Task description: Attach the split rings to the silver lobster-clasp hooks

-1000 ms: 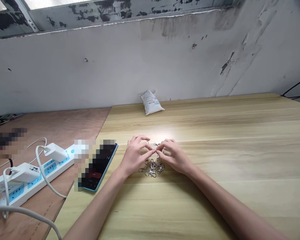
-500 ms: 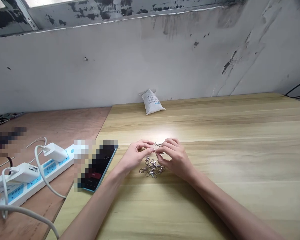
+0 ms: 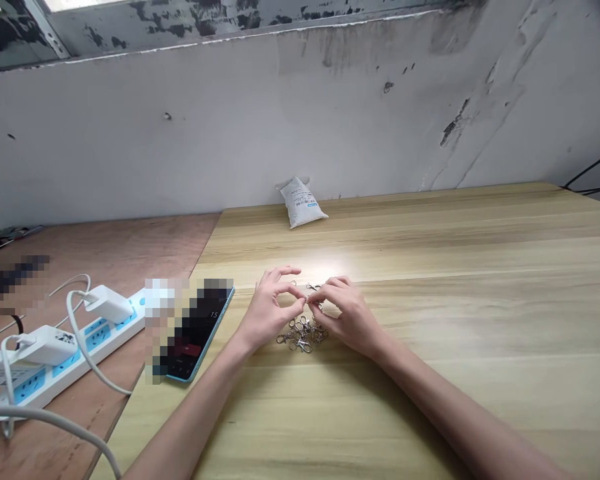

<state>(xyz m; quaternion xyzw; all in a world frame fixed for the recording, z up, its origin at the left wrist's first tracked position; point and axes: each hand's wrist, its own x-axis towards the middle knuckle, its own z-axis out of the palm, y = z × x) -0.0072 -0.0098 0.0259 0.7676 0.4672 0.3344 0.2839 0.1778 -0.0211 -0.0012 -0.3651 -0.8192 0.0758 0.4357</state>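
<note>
A small heap of silver metal clasps [image 3: 300, 334] lies on the light wooden table [image 3: 430, 280]. Just above the heap, my left hand [image 3: 269, 312] pinches one small clasp [image 3: 307, 301] between thumb and forefinger, its other fingers raised and spread. My right hand [image 3: 344, 313] meets it fingertip to fingertip and pinches the same small metal piece from the right. Both wrists rest on the table on either side of the heap.
A phone in a blue case [image 3: 199, 333] lies left of my left hand at the table's edge. Further left on a brown board sits a white power strip [image 3: 55, 353] with chargers and cables. A small white packet [image 3: 303, 202] stands by the wall.
My left fingers have lifted and spread again while thumb and forefinger keep the pinch. Both hands stay over the heap; the view has shifted slightly.
</note>
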